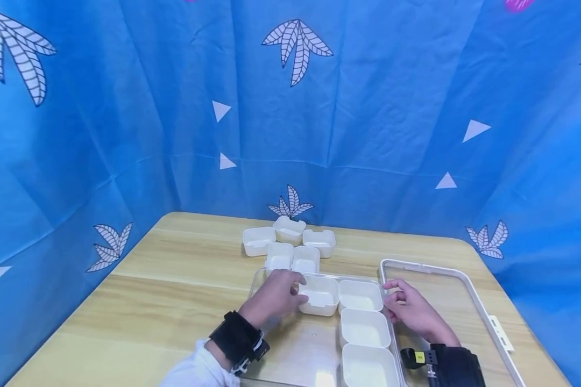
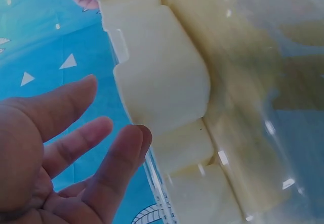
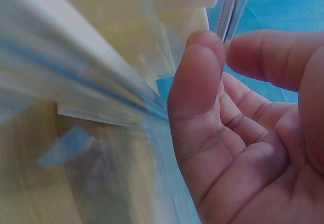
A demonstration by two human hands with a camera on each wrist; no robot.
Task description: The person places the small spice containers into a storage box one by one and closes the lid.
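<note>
My left hand (image 1: 278,293) is at the left end of a white plastic box (image 1: 319,303) in a clear tray (image 1: 295,344). Its fingers are spread and loosely bent; in the left wrist view a fingertip (image 2: 135,138) lies at the box's edge, while the thumb stands apart from it. My right hand (image 1: 411,309) is at the tray's right side, where thumb and forefinger (image 3: 200,82) pinch the clear rim (image 3: 234,9). Beside that rim, more white boxes (image 1: 365,328) line the tray from back to front.
Several white boxes (image 1: 280,255) stand in a loose group behind the tray. To the right lies a clear lid with a white frame (image 1: 469,285) and a side latch (image 1: 501,333). A blue patterned curtain (image 1: 358,134) hangs around the wooden table (image 1: 140,306).
</note>
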